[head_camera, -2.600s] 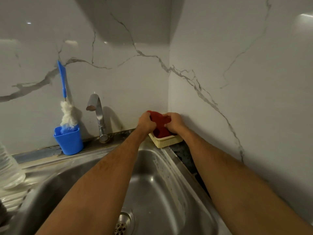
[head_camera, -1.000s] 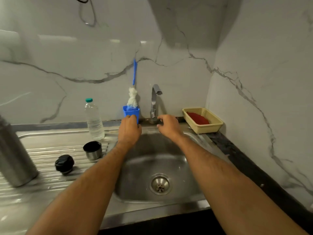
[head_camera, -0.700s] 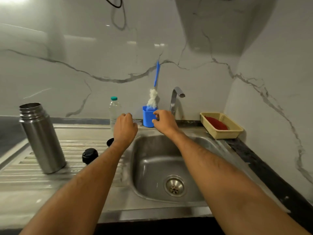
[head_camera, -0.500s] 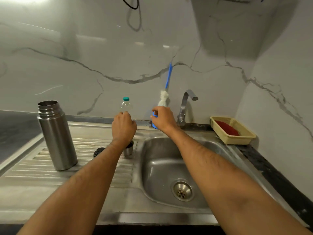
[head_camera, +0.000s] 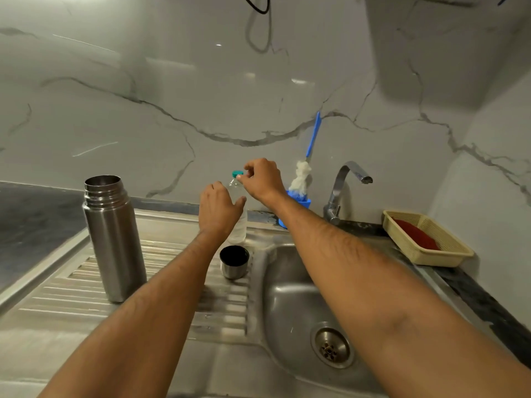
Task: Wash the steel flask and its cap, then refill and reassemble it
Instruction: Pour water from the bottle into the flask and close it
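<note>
Head view: tall open steel flask [head_camera: 115,239] upright on ribbed drainer of steel bench [head_camera: 57,297]; small steel cup cap [head_camera: 234,262] beside sink. Left hand [head_camera: 219,209] wrapping thin clear plastic water bottle [head_camera: 239,225], right hand [head_camera: 263,178] pinching its teal screw cap [head_camera: 237,173]. Probably light, crushable, slippery; best gripped mid-body, gently.

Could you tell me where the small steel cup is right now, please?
The cup stands on the drainboard just left of the sink, in front of the bottle, right of the flask.
</note>
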